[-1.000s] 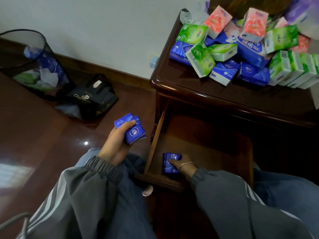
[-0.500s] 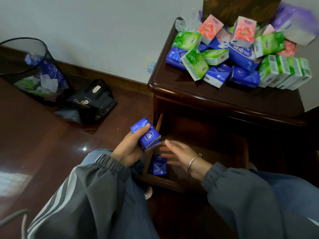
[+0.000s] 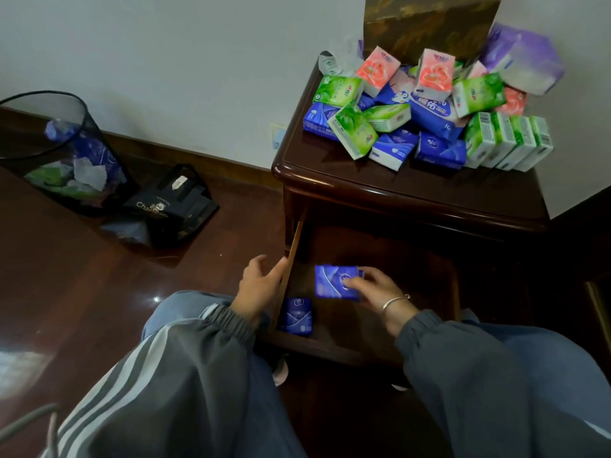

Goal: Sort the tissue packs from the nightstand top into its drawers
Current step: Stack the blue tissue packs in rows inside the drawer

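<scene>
The dark wooden nightstand (image 3: pixel 429 223) stands against the wall, and its tabletop (image 3: pixel 357 183) carries a loose pile of tissue packs (image 3: pixel 426 107) in green, pink, blue and purple. On the floor to its left are a mesh waste bin (image 3: pixel 59 153) and, just beside that, a black bag (image 3: pixel 172 209). Below the tabletop a drawer (image 3: pixel 330 350) is pulled out towards the person's knees.

The right hand (image 3: pixel 375 290) (a bracelet (image 3: pixel 395 301) on its wrist) is inside the drawer opening. Its grip is closed on a blue pack (image 3: pixel 332 281), fingers curled over the pack's right end. The pack juts leftward from that grip. Its long axis runs left to right across the drawer and its broad printed face is turned up. It is blurred, so I cannot tell whether it touches the drawer floor.

The left hand (image 3: pixel 261 285) is at the outside of the drawer's left wall, its grip loose and spread, holding nothing.

A second blue pack (image 3: pixel 297 315) lies flat in the drawer's front left corner against that wall, its long axis running front to back, well apart from either grip.
</scene>
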